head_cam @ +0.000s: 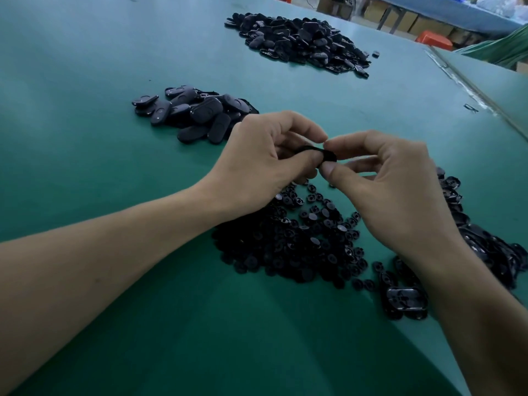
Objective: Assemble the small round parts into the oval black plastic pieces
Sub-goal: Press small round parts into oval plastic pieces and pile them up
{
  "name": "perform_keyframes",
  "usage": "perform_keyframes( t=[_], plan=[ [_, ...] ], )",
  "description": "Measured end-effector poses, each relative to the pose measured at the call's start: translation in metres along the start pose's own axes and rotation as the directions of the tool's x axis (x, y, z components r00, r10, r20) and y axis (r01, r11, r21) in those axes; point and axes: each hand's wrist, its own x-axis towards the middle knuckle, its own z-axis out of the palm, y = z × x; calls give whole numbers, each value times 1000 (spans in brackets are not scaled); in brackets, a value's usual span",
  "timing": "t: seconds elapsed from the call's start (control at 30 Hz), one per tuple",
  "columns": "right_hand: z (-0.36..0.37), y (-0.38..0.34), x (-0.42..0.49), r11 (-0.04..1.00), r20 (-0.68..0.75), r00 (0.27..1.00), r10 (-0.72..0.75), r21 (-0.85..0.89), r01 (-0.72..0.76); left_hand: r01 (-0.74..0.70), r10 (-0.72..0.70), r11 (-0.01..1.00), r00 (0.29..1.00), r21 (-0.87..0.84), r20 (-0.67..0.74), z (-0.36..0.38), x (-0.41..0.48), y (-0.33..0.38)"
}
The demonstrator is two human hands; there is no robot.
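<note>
Oval black piece [321,155]: being held above the tabletop [85,144] between both hands, over the far fringe of the small round parts [300,238]; thumbs are hiding most of it.
Left hand [265,158]: its fingers [304,162] are closing narrowly round the piece's left end, thumb pressing the near side.
Right hand [391,192]: thumb and forefinger are pinching the piece's right end; the other fingers are curling loosely below; whether a round part is sitting in the piece, cannot tell.
Small round parts: lying as a loose spread on the tabletop, beneath and between the wrists.
Middle oval heap [194,112]: lying just beyond the left hand.
Far oval heap [300,41]: lying well apart, near the far edge.
Right oval heap [485,247]: running beside and under the right forearm.
Bare green surface is stretching left of the left forearm and across the near foreground; a raised seam [471,90] is running diagonally along the right side.
</note>
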Motion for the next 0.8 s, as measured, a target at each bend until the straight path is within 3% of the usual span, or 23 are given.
perform_keyframes(
  t=[0.17, 0.3, 0.8],
  plan=[
    [-1, 6, 3, 985, 7, 1000, 13, 169, -14, 5, -4, 999, 1000, -53, 13, -1, 0, 1],
    [-4, 7, 4, 978, 31, 999, 12, 209, -18, 15, -14, 997, 1000, -73, 14, -1, 0, -1],
    [-4, 7, 3, 995, -19, 997, 78, 70, -77, 37, -34, 997, 998, -61, 47, 2, -1, 1]
  ],
)
